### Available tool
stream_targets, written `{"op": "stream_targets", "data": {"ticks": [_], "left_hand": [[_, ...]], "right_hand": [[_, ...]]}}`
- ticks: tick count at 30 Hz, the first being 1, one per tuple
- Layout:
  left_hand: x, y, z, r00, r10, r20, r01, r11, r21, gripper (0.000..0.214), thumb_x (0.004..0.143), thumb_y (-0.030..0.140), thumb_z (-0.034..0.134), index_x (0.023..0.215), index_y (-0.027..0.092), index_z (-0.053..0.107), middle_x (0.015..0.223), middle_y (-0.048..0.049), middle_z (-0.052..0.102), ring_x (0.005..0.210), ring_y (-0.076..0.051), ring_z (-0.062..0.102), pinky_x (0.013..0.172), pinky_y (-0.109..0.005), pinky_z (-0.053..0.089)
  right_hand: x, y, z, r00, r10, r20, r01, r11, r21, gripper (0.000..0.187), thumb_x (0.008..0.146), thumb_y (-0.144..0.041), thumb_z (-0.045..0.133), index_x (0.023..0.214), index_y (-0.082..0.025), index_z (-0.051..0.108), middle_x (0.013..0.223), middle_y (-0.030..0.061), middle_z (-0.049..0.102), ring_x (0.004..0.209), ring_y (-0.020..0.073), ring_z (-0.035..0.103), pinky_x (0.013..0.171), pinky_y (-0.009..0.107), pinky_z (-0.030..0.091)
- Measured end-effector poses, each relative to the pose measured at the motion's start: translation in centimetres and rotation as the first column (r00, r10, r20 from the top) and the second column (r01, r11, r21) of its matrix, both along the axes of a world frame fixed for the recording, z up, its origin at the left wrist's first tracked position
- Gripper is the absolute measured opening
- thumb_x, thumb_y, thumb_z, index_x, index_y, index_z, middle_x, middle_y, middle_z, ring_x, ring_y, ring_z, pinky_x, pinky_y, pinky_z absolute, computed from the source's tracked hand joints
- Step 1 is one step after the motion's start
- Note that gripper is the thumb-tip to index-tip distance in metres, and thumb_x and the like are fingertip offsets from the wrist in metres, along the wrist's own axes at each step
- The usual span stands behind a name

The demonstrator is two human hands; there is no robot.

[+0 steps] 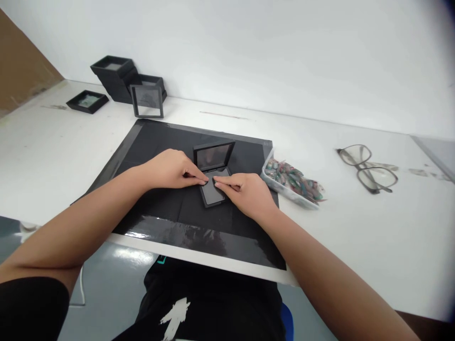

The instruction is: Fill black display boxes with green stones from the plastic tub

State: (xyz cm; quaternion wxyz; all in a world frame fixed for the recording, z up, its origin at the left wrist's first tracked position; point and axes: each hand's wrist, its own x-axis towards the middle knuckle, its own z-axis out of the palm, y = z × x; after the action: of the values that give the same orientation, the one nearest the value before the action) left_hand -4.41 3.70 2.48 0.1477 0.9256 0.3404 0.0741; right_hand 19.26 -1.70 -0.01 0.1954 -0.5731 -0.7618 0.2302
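White table [394,237] carries everything. Black mat [156,147] covers the near middle, front edge glossy.

Black box stack [117,78] at back left: several square boxes piled unevenly. Top one has a light pane or interior; contents can't be made out.

Clear tub [288,192] at the mat's right edge: full of small wrapped pieces [293,180], mixed teal, red and clear, heaped up to the rim. Blurred, can't identify them.

Left hand [172,168]: thumb and fingers pinched together over the case's base. Right hand [249,192]: same pinch, coming in from the other side, fingertips just beside the left's. Can't tell what either grips, if anything.

Glasses [378,179] lie well to the right, clear of the work.

Black case [213,195] sits mid-mat under both hands, lid [215,156] raised at the far side. Base holds a flat grey insert; no wrapped piece visible in it. My read: opened, fitting under way, closing not done.

Windowed frame [147,100] stands upright in front of the stack.

Low black box [80,108] left of it: something pale green inside, unclear.
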Motion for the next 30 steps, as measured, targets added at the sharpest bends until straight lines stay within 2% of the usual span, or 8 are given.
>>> {"op": "stream_targets", "data": {"ticks": [5, 11, 14, 17, 21, 24, 27, 30], "left_hand": [[0.6, -0.4, 0.1, 0.999, -0.013, 0.044, 0.017, 0.996, -0.089, 0.021, 0.093, 0.037, 0.060, 0.102, 0.036, 0.079, 0.098, 0.0041, 0.080, 0.080, -0.013, 0.074, 0.067, -0.020, 0.046], [0.6, -0.3, 0.8, 0.995, 0.087, -0.046, -0.087, 0.996, 0.005, 0.027, 0.086, 0.048, 0.067, 0.105, 0.033, 0.078, 0.065, 0.0055, 0.074, 0.056, -0.008, 0.063, 0.055, -0.019, 0.035], [0.2, 0.0, 0.8, 0.993, 0.109, -0.044, -0.107, 0.993, 0.048, 0.022, 0.087, 0.046, 0.066, 0.099, 0.035, 0.080, 0.074, 0.0054, 0.077, 0.063, -0.010, 0.066, 0.058, -0.019, 0.037], [0.1, 0.0, 0.5, 0.996, 0.081, -0.046, -0.080, 0.997, 0.008, 0.023, 0.090, 0.039, 0.060, 0.101, 0.036, 0.079, 0.086, 0.0054, 0.080, 0.071, -0.011, 0.069, 0.063, -0.020, 0.040], [0.8, -0.4, 0.6, 0.985, 0.127, -0.115, -0.124, 0.992, 0.031, 0.027, 0.093, 0.043, 0.057, 0.110, 0.035, 0.076, 0.080, 0.0044, 0.079, 0.067, -0.012, 0.067, 0.060, -0.021, 0.037], [1.2, -0.8, 0.9, 0.956, 0.191, -0.222, -0.178, 0.981, 0.078, 0.035, 0.094, 0.049, 0.055, 0.123, 0.037, 0.069, 0.076, 0.0054, 0.077, 0.063, -0.012, 0.065, 0.056, -0.021, 0.032], [1.4, -1.1, 1.0, 0.942, 0.198, -0.269, -0.174, 0.978, 0.113, 0.030, 0.095, 0.046, 0.053, 0.118, 0.040, 0.071, 0.088, 0.0060, 0.079, 0.073, -0.015, 0.070, 0.059, -0.022, 0.034], [1.4, -1.3, 0.7, 0.964, 0.150, -0.221, -0.136, 0.988, 0.079, 0.027, 0.097, 0.041, 0.051, 0.113, 0.042, 0.073, 0.101, 0.0084, 0.079, 0.088, -0.016, 0.073, 0.068, -0.023, 0.041]], "right_hand": [[-0.3, 0.0, -0.2, 0.996, -0.068, -0.053, 0.069, 0.998, 0.004, 0.024, 0.092, -0.037, 0.064, 0.110, -0.034, 0.079, 0.103, -0.0009, 0.080, 0.091, 0.0204, 0.073, 0.072, 0.029, 0.052], [-0.3, 0.3, -0.2, 0.993, -0.107, -0.053, 0.107, 0.994, -0.003, 0.027, 0.088, -0.041, 0.067, 0.110, -0.032, 0.080, 0.084, 0.0003, 0.079, 0.076, 0.0183, 0.069, 0.064, 0.028, 0.047], [-0.3, 0.4, -0.2, 0.993, -0.105, -0.047, 0.105, 0.994, -0.013, 0.028, 0.088, -0.042, 0.067, 0.111, -0.031, 0.080, 0.077, -0.0002, 0.077, 0.072, 0.0171, 0.066, 0.060, 0.027, 0.043], [-0.2, 0.4, -0.3, 0.995, -0.099, -0.034, 0.099, 0.995, 0.001, 0.028, 0.088, -0.041, 0.067, 0.111, -0.031, 0.080, 0.069, -0.0007, 0.073, 0.065, 0.0159, 0.063, 0.059, 0.027, 0.041], [-0.2, 0.4, -0.3, 0.997, -0.074, -0.017, 0.075, 0.997, 0.030, 0.027, 0.090, -0.040, 0.066, 0.111, -0.031, 0.080, 0.061, -0.0008, 0.070, 0.059, 0.0156, 0.061, 0.058, 0.027, 0.040], [-0.2, 0.4, -0.2, 0.997, -0.074, -0.008, 0.074, 0.997, 0.026, 0.027, 0.091, -0.041, 0.065, 0.111, -0.031, 0.080, 0.065, -0.0002, 0.073, 0.061, 0.0164, 0.063, 0.058, 0.027, 0.041], [-0.1, 0.4, -0.3, 0.997, -0.076, -0.010, 0.076, 0.997, 0.019, 0.027, 0.091, -0.042, 0.065, 0.111, -0.031, 0.080, 0.078, 0.0006, 0.078, 0.069, 0.0176, 0.067, 0.060, 0.027, 0.043], [-0.1, 0.4, -0.5, 0.998, -0.040, -0.043, 0.043, 0.998, 0.051, 0.026, 0.091, -0.039, 0.065, 0.111, -0.031, 0.079, 0.098, 0.0009, 0.080, 0.082, 0.0182, 0.070, 0.067, 0.028, 0.047]]}}
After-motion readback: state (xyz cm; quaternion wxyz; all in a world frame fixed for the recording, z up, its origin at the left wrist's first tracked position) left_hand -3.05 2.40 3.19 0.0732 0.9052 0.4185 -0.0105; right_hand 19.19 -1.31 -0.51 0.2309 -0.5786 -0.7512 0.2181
